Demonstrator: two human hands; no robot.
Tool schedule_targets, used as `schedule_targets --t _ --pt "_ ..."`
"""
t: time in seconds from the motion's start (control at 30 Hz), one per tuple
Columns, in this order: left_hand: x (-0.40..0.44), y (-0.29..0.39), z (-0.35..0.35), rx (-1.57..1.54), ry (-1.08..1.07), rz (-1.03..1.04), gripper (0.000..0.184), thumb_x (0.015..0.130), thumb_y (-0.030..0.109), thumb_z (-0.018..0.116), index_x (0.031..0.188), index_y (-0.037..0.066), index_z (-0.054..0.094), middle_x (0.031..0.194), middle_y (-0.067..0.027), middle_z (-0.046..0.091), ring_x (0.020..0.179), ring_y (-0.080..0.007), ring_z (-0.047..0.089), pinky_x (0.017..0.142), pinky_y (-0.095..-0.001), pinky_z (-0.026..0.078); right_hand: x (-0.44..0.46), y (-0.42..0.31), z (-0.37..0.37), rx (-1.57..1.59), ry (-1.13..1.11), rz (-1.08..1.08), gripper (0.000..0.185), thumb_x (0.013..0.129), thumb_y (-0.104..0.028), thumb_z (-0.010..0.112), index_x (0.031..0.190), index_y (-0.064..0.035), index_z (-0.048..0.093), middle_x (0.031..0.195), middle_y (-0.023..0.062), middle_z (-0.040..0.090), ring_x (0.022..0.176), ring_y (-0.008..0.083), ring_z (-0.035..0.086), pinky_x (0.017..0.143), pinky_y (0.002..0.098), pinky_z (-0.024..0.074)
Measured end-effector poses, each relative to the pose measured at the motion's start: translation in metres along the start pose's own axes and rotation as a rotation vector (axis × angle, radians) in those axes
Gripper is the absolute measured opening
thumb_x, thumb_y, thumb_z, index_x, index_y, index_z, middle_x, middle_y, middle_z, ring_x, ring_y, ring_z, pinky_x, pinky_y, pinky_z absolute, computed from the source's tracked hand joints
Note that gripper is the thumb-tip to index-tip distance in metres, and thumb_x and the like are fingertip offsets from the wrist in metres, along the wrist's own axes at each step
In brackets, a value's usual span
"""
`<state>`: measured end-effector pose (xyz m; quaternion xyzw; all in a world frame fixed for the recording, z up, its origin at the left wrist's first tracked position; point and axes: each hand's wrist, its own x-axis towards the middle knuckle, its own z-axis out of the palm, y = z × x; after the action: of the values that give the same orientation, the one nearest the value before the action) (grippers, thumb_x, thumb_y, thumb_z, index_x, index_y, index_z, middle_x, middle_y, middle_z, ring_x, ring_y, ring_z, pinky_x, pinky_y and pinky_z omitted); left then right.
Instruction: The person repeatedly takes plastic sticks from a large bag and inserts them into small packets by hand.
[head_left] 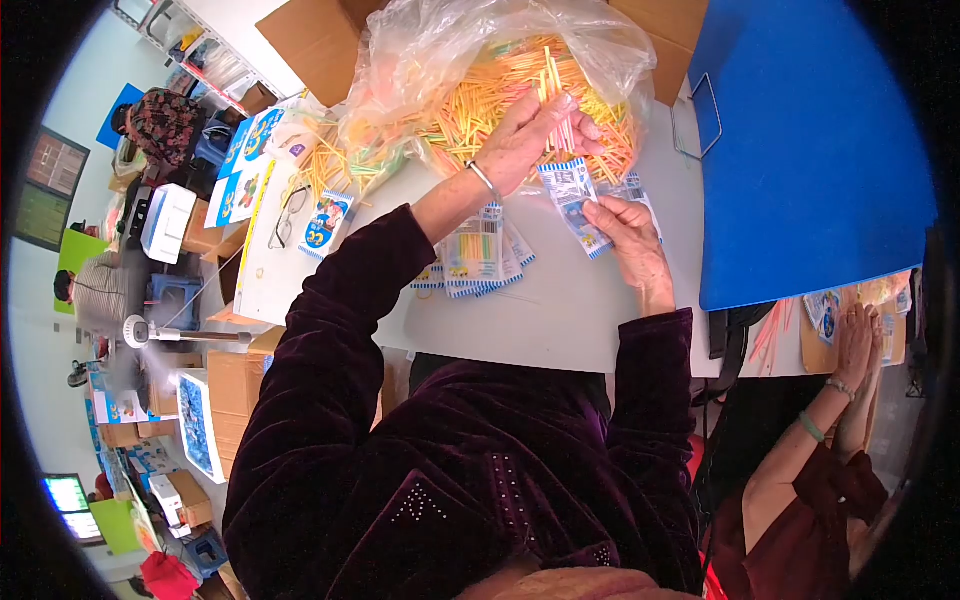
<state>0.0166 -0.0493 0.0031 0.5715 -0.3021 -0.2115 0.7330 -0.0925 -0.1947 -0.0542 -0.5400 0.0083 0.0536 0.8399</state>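
My left hand (530, 135) is closed round a small bunch of thin pale sticks (556, 100), which stand upright over the open mouth of a packet. My right hand (628, 228) pinches the edge of that blue-and-white printed packet (572, 200). The lower ends of the sticks are at the packet's top edge. Behind my hands, a large clear plastic bag (400, 70) holds a heap of yellow, orange and green sticks (480, 100). Several packets (474, 248) lie stacked on the grey table (540, 325), left of my right hand; the top one has sticks inside.
Eyeglasses (288, 217) and another packet (326, 224) lie at the left. A blue board (800, 160) fills the right side, beside a wire stand (705, 118). At the lower right, a co-worker's hands (853, 345) are pressed together near more packets.
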Motion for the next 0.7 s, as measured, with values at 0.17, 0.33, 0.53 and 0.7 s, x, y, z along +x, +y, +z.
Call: schedule_targets --t 0.17,0.33,0.53,0.7 --pt "-0.004 0.001 -0.001 -0.052 0.020 0.062 0.034 0.095 0.031 0.034 0.096 -0.001 0.045 0.084 -0.0099 0.057 0.080 -0.0206 0.062 0.075 -0.0309 0.048 -0.001 -0.002 0.001 0.010 0.003 0.014 0.016 0.081 -0.013 0.063 0.090 0.0007 0.063 0.081 0.0005 0.062 0.072 0.0049 0.054 0.067 0.0190 0.0430" --pt "-0.008 0.006 -0.002 0.037 -0.008 0.083 0.036 0.095 0.032 0.034 0.094 -0.001 0.049 0.084 -0.0082 0.056 0.083 -0.0213 0.061 0.078 -0.0316 0.048 0.000 0.003 -0.003 -0.065 0.006 0.014 0.022 0.083 -0.014 0.060 0.096 0.0034 0.062 0.083 0.0042 0.062 0.070 0.0070 0.055 0.062 0.0195 0.0438" --pt "-0.013 0.005 0.000 0.046 -0.053 0.105 0.035 0.095 0.032 0.034 0.095 0.000 0.048 0.086 -0.0073 0.056 0.085 -0.0190 0.060 0.079 -0.0311 0.047 0.000 0.007 -0.005 -0.082 0.010 -0.012 0.020 0.082 -0.015 0.061 0.092 0.0029 0.063 0.081 0.0024 0.061 0.071 0.0063 0.053 0.064 0.0195 0.0416" --pt "-0.022 0.006 0.012 0.146 -0.010 0.089 0.037 0.095 0.032 0.031 0.098 -0.001 0.049 0.090 -0.0095 0.058 0.088 -0.0189 0.059 0.082 -0.0313 0.046 0.000 0.005 -0.004 -0.077 -0.015 -0.032 0.020 0.083 -0.015 0.061 0.092 0.0029 0.063 0.081 0.0021 0.061 0.072 0.0060 0.052 0.065 0.0195 0.0414"
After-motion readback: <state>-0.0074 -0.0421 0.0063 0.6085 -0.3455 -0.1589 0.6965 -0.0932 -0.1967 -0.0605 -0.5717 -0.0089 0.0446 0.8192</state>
